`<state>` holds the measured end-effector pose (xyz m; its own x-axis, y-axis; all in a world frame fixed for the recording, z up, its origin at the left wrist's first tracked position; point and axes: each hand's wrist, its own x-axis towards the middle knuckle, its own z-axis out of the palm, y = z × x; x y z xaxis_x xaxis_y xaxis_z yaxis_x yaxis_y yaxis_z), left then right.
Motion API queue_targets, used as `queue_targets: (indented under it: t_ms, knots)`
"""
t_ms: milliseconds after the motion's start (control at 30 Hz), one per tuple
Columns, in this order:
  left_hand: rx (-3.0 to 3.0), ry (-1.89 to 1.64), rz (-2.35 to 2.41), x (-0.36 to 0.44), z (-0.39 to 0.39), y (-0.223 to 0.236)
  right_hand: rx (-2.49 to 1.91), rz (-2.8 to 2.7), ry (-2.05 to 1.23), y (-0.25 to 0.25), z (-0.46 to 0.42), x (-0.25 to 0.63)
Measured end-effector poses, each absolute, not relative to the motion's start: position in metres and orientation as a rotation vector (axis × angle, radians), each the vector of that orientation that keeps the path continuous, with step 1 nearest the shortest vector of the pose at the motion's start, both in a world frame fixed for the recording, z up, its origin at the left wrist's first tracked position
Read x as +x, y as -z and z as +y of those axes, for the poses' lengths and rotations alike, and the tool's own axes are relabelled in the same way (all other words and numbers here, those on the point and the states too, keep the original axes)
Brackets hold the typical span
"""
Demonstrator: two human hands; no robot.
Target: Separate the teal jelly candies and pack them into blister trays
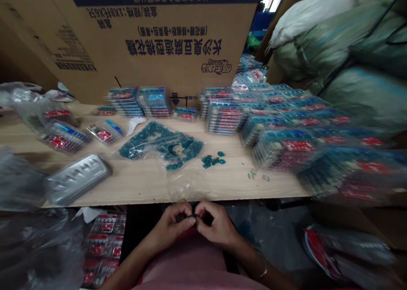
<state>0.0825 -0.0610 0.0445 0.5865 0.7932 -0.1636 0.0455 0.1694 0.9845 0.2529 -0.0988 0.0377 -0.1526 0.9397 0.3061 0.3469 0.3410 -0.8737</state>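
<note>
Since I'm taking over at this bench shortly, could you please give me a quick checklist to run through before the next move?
1. Small dark piece pinched between left hand and right hand: ok, though its shape is hidden.
2. Plastic bag of teal pieces: cannot tell whether it is open.
3. Loose teal pieces beside the bag: ok, one small cluster on the wooden table.
4. Stacked clear packs: cannot tell the count; those to the right are blurred.
</note>
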Motion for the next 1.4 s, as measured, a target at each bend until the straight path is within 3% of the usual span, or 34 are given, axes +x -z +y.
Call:
queue_targets:
  t_ms: [233,400,533,700,900,1067,1400]
  knots:
    - [1.159,-0.585,0.904,0.092,-0.056,-0.040,-1.036,-1.849,-0.471,-0.041,-0.094,0.255]
    - [2.091,-0.627,1.056,0.087,-0.031,-0.042,-1.313,-1.558,-0.557,-0.028,-0.075,0.292]
    - [2.617,-0.138,1.162,0.096,-0.017,-0.043,-1.468,-1.340,-0.579,-0.015,-0.070,0.316]
    - [2.613,0.325,1.241,0.122,-0.011,-0.060,-1.487,-1.385,-0.676,-0.012,-0.069,0.301]
    - [2.824,0.106,0.996,0.127,0.017,-0.059,-1.476,-1.236,-0.823,-0.009,-0.060,0.302]
    - [2.515,0.111,1.618,0.131,0.020,-0.041,-1.490,-1.290,-0.907,-0.013,-0.073,0.311]
    - [2.336,0.066,1.810,0.124,0.013,-0.039,-1.516,-1.517,-0.679,-0.024,-0.072,0.325]
